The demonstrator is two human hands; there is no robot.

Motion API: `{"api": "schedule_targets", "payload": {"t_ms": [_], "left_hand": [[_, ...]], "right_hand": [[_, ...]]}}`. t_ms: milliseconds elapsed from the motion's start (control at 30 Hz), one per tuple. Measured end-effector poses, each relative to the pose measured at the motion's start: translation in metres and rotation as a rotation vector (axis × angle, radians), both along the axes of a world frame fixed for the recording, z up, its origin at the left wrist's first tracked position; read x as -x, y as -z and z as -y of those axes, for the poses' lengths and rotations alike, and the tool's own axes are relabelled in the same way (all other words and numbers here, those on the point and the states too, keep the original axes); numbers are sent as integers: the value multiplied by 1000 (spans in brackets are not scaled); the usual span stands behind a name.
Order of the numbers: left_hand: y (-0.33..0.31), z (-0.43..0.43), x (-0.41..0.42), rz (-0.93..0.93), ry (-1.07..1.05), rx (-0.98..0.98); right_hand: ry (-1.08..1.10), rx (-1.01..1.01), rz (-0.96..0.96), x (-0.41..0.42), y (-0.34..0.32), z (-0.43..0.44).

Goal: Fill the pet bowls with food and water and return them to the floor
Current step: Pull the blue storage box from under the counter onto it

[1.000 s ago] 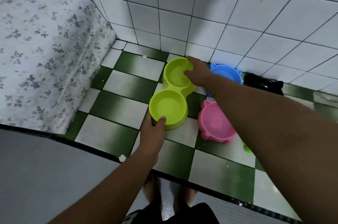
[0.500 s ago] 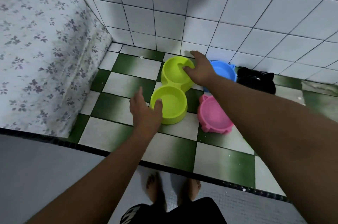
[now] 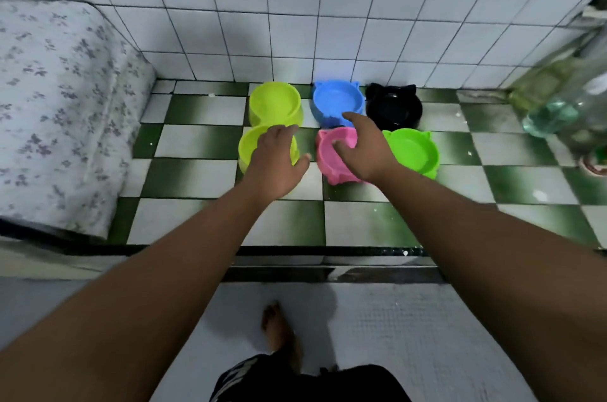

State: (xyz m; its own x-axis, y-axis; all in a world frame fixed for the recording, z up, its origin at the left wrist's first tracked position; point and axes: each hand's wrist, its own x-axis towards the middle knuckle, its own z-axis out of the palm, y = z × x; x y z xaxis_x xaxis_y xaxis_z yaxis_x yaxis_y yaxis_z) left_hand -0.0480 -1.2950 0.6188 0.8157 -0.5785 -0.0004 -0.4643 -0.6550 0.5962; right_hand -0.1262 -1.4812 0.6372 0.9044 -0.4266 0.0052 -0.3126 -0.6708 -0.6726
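Note:
Five empty pet bowls sit on the green-and-white checkered floor by the tiled wall. A yellow-green double bowl is on the left, with a blue bowl and a black bowl to its right along the wall. A pink bowl and a green bowl stand in front of those. My left hand hovers over the near half of the double bowl with relaxed fingers. My right hand is spread over the pink bowl, thumb above its inside, forefinger reaching toward the blue bowl.
A mattress in a floral sheet fills the left side. Clear plastic bottles, blurred, stand at the right edge. A dark raised step edge separates the checkered floor from the grey floor where my bare foot stands.
Both hands have let go of the double bowl, which now rests on the floor. My right hand has moved right, over the pink bowl. The view has pulled back, showing the green bowl and the bottles.

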Motion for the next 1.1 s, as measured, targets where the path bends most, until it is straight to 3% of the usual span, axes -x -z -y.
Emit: {"api": "schedule_targets", "payload": {"t_ms": [200,400,567,700,933,1100], "left_hand": [[13,-27,85,77,21,-102],[23,-71,179,4,34,-154],[49,-120,218,-41,-8,-109],[90,-155,236,-66,-27,-109],[218,-220,208,-164,-53,-198],[334,-255,143,-162,-166,-177]], "right_hand": [[-71,7,42,86,22,-27],[-170,42,60,177,49,-71],[-220,81,109,231,81,-118],[-315,140,32,260,130,-157],[-441,38,-187,228,254,-229],[-310,-125,-222,137,372,-255]]}}
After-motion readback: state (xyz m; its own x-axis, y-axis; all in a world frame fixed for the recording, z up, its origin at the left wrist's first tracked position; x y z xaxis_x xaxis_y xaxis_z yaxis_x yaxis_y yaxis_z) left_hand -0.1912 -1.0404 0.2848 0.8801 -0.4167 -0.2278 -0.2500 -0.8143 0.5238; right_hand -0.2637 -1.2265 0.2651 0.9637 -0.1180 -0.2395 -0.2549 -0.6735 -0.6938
